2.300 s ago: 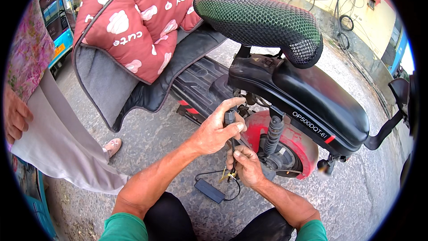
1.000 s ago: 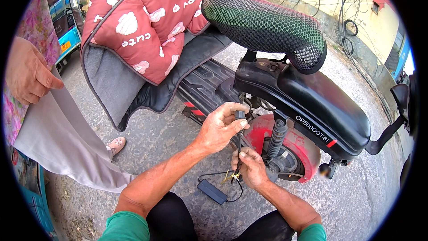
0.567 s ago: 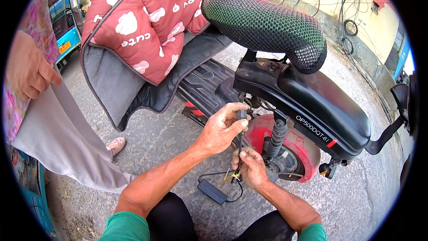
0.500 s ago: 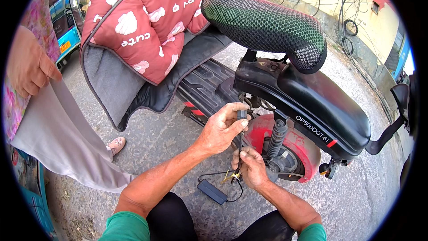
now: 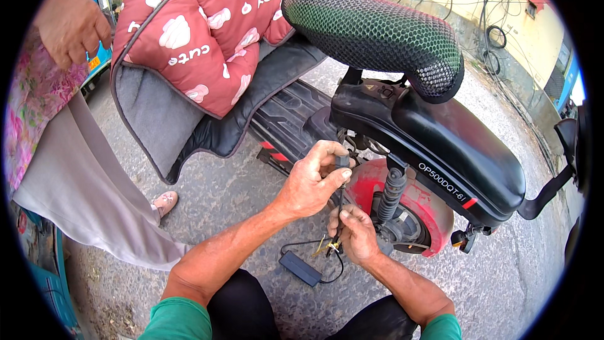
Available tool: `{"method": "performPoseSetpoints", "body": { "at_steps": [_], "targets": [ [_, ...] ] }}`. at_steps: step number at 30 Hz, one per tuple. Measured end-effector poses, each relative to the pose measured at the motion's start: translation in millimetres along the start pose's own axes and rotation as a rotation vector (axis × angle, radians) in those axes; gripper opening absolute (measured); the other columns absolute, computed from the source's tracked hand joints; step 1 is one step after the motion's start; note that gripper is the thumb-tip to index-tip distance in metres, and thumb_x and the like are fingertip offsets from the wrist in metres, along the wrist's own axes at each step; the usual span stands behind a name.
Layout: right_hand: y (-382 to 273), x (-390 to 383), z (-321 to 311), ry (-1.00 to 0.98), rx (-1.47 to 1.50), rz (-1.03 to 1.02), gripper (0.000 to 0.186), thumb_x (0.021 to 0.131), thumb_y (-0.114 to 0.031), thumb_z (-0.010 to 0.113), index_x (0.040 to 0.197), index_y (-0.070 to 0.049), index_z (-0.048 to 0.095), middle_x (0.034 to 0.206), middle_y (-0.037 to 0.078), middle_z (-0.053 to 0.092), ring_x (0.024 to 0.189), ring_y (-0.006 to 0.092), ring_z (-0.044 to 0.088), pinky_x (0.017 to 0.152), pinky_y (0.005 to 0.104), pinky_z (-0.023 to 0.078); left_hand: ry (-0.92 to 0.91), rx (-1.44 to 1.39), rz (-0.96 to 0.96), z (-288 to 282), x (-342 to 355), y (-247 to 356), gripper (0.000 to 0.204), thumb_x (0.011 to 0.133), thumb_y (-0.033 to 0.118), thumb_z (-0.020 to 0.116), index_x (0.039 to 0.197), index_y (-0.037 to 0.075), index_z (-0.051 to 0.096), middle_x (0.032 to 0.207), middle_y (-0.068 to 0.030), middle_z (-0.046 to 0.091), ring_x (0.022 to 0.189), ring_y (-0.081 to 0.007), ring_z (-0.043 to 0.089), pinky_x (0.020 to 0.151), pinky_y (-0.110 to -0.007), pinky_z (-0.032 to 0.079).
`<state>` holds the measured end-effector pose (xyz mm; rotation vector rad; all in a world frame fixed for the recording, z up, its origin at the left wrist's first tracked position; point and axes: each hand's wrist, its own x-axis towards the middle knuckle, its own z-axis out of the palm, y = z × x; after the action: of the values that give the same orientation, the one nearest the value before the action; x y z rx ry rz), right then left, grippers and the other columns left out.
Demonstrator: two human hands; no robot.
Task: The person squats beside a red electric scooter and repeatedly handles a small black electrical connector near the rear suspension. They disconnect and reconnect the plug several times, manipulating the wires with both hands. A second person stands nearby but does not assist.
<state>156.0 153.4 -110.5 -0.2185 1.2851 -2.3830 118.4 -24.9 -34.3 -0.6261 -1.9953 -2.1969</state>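
Note:
Between the thumb and fingers of my left hand is a small black plug, held upright beside the scooter's rear wheel. Just below, my right hand pinches the dark cable that runs down from the plug. Under my right fingers hang thin wires with yellowish ends; how they join the cable is hard to make out. A black power adapter box lies on the ground by my knees, its black lead curving up toward those wires.
Close ahead stands an electric scooter with a black body, a mesh-covered seat and a red-rimmed rear wheel. A padded red cover drapes over its front. At left, a person in light trousers stands nearby. Loose cables line the wall.
The standing person's hand has risen away from the trousers, and the floral top has shifted. My hands keep nearly the same hold and place.

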Motion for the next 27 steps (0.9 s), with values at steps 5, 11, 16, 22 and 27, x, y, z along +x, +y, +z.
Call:
{"method": "performPoseSetpoints", "body": {
  "at_steps": [5,11,16,22,27],
  "targets": [
    [-3,0,1,0.015,-0.001,-0.001,0.019,0.098,-0.02,0.058,0.101,-0.001,0.059,0.087,0.008,0.059,0.077,0.0187,0.057,0.072,0.0342,0.047,-0.017,0.084,0.023,1,1,5,0.044,0.096,0.011,0.063,0.134,0.002,0.041,0.119,-0.018,0.062,0.098,-0.0167,0.063,0.087,-0.032,0.053],
    [-6,3,-3,0.025,-0.031,-0.009,0.022,0.1,-0.024,0.055,0.105,-0.003,0.06,0.087,0.006,0.063,0.077,0.0166,0.059,0.073,0.0328,0.049,-0.039,0.11,0.056,3,2,16,0.052,0.094,0.015,0.067,0.138,0.002,0.044,0.122,-0.0142,0.063,0.103,-0.0151,0.061,0.085,-0.03,0.051],
    [-5,7,-2,0.066,-0.021,0.007,0.022,0.101,-0.024,0.055,0.107,-0.003,0.06,0.088,0.006,0.063,0.078,0.0164,0.059,0.074,0.0324,0.049,-0.047,0.203,0.116,3,3,15,0.046,0.091,0.013,0.07,0.131,0.002,0.051,0.12,-0.0124,0.064,0.107,-0.0168,0.061,0.085,-0.031,0.051],
    [-7,7,-5,0.086,-0.022,0.014,0.021,0.101,-0.023,0.055,0.108,-0.004,0.06,0.09,0.006,0.063,0.079,0.0155,0.06,0.075,0.0316,0.05,-0.076,0.268,0.107,7,5,22,0.044,0.088,0.012,0.072,0.128,0.003,0.053,0.12,-0.0125,0.065,0.106,-0.0192,0.064,0.083,-0.032,0.053],
    [-8,5,-4,0.086,-0.031,0.012,0.021,0.101,-0.023,0.055,0.108,-0.004,0.06,0.091,0.005,0.063,0.08,0.015,0.06,0.076,0.0314,0.05,-0.065,0.205,0.086,9,4,21,0.042,0.089,0.011,0.071,0.127,0.003,0.053,0.118,-0.0117,0.065,0.107,-0.0187,0.063,0.084,-0.032,0.052]
  ]
}}
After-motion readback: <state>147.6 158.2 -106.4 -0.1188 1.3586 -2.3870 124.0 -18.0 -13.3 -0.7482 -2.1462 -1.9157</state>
